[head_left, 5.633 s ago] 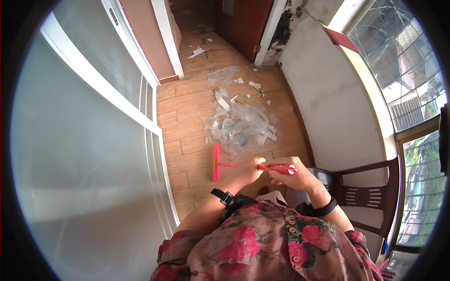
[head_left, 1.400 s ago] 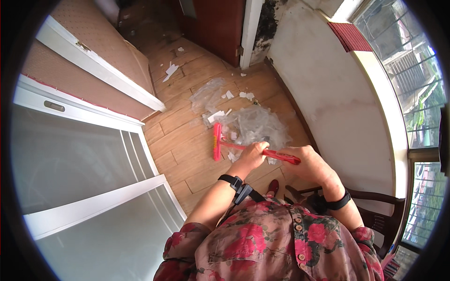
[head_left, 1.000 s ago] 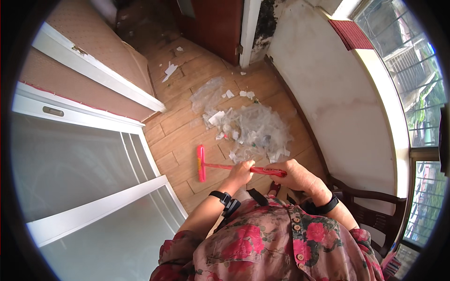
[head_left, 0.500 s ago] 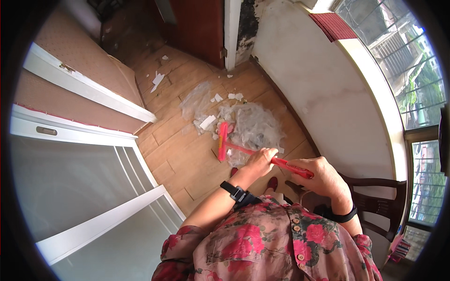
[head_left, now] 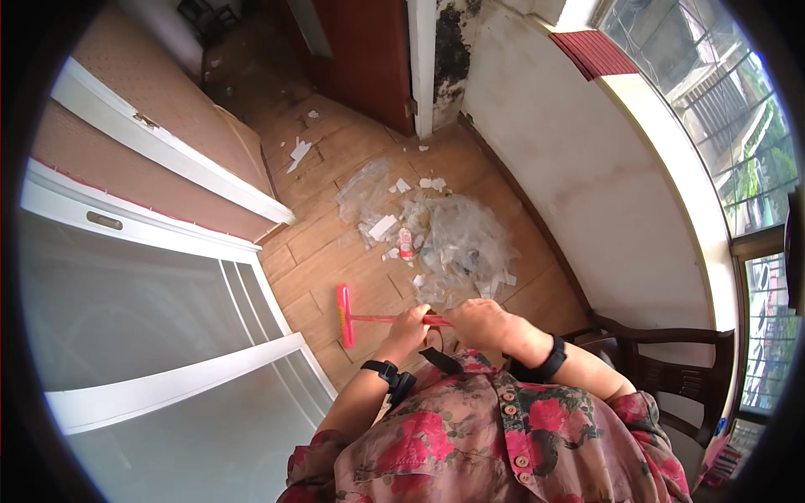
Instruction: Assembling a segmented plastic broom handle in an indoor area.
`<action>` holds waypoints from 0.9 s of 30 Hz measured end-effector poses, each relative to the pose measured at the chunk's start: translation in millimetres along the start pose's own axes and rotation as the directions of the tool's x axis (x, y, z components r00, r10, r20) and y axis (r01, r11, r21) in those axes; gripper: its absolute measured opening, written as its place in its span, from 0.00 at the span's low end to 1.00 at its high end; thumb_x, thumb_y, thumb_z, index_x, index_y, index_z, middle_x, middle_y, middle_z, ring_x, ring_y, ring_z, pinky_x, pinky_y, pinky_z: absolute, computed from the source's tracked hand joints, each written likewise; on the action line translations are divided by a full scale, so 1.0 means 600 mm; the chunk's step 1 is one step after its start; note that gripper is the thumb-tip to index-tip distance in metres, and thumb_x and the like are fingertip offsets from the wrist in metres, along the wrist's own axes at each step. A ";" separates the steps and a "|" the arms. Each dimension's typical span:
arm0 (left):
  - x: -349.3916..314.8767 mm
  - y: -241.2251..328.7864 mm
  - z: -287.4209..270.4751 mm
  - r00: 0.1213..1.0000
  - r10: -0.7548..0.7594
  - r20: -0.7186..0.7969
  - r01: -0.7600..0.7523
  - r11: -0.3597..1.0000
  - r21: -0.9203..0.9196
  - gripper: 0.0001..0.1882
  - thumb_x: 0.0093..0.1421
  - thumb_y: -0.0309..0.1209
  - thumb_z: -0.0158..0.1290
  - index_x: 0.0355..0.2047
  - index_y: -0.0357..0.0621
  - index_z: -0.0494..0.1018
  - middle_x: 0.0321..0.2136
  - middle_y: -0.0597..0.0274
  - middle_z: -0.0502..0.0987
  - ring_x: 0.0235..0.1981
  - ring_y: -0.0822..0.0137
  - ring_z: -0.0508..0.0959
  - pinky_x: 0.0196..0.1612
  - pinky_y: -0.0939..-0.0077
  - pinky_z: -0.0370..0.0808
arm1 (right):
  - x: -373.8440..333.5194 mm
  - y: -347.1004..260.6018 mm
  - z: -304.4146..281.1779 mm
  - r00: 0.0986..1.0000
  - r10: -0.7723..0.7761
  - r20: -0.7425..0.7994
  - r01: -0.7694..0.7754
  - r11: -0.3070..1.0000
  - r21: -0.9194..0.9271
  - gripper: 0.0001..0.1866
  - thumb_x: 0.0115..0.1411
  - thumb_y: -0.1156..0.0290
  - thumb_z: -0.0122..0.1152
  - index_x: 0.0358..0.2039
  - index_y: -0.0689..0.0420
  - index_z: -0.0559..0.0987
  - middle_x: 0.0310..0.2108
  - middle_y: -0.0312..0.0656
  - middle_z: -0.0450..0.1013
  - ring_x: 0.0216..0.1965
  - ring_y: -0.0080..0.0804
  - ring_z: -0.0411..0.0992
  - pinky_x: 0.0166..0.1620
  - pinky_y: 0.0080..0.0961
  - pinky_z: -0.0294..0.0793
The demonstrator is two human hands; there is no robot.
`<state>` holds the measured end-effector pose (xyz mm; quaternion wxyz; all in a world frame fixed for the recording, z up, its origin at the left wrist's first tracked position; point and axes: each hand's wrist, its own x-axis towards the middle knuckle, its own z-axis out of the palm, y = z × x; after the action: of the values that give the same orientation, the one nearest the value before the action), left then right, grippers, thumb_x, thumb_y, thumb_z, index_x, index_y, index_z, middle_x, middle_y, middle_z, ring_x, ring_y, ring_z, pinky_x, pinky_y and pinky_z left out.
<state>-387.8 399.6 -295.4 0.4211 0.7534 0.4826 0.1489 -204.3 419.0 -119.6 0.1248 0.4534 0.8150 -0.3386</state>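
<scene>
Though tool-head (head_left: 345, 316) leftward, handle (head_left: 373, 318) in fingers (head_left: 417, 316).

We see a wood-plank floor (head_left: 293, 289); on it we find crumpled clear plastic (head_left: 478, 239) in a loose heap; white scraps (head_left: 382, 226) lie scattered around it.

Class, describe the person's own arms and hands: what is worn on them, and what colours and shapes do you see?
The left hand and right hand are ungloved. A black strap with a dark buckle circles the left wrist; a wide black band circles the right. The forearms are uncovered below brownish sleeves printed with pink-red flowers. No cables show.
</scene>
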 end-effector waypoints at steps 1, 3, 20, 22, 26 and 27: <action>0.000 0.005 -0.001 1.000 0.001 -0.022 -0.001 1.000 -0.014 0.04 0.52 0.26 0.51 0.29 0.40 0.70 0.26 0.44 0.76 0.32 0.41 0.75 0.34 0.51 0.72 | 0.011 -0.010 0.021 0.999 0.000 -0.054 -0.008 0.990 -0.142 0.11 0.48 0.69 0.61 0.32 0.57 0.78 0.27 0.48 0.78 0.33 0.40 0.79 0.37 0.33 0.77; 0.004 0.006 0.012 1.000 -0.014 -0.003 0.014 0.998 -0.057 0.03 0.52 0.25 0.51 0.28 0.40 0.70 0.25 0.44 0.75 0.31 0.41 0.75 0.34 0.51 0.72 | 0.006 -0.010 0.026 0.999 0.031 -0.020 -0.035 0.982 -0.187 0.10 0.50 0.67 0.61 0.33 0.55 0.80 0.29 0.45 0.78 0.33 0.37 0.79 0.36 0.31 0.77; 0.076 0.148 0.032 0.974 0.226 -0.033 -0.225 0.974 0.028 0.13 0.54 0.26 0.52 0.40 0.36 0.71 0.32 0.42 0.76 0.35 0.43 0.76 0.35 0.57 0.73 | -0.151 0.043 -0.039 0.960 0.142 -0.242 -0.176 0.977 -0.122 0.12 0.57 0.56 0.57 0.29 0.51 0.79 0.20 0.43 0.75 0.25 0.43 0.76 0.29 0.37 0.75; 0.059 0.133 0.008 0.991 0.135 -0.020 -0.135 0.991 0.021 0.14 0.54 0.27 0.52 0.41 0.36 0.72 0.31 0.41 0.77 0.35 0.43 0.77 0.35 0.57 0.72 | -0.126 0.042 -0.034 0.973 0.084 -0.214 -0.112 0.986 -0.124 0.13 0.58 0.56 0.56 0.30 0.51 0.79 0.21 0.43 0.76 0.26 0.43 0.77 0.29 0.37 0.75; 0.021 0.059 -0.018 0.994 -0.028 -0.103 0.037 0.996 0.087 0.13 0.53 0.27 0.51 0.40 0.38 0.72 0.29 0.43 0.77 0.34 0.44 0.77 0.35 0.57 0.72 | -0.049 0.023 -0.022 0.963 -0.113 -0.246 0.074 0.984 -0.161 0.13 0.59 0.57 0.54 0.31 0.52 0.80 0.25 0.43 0.77 0.28 0.41 0.78 0.31 0.35 0.76; 0.011 0.025 -0.020 0.991 -0.101 -0.093 0.113 0.984 0.138 0.12 0.52 0.27 0.51 0.39 0.39 0.72 0.29 0.44 0.77 0.34 0.44 0.77 0.35 0.57 0.72 | -0.026 0.008 -0.024 0.980 -0.127 -0.154 0.096 0.976 -0.194 0.09 0.58 0.63 0.54 0.35 0.52 0.79 0.28 0.44 0.78 0.33 0.40 0.78 0.35 0.33 0.76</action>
<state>-383.5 408.3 -277.8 0.3523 0.7475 0.5495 0.1233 -190.1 420.1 -103.2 0.0792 0.4196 0.8747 -0.2291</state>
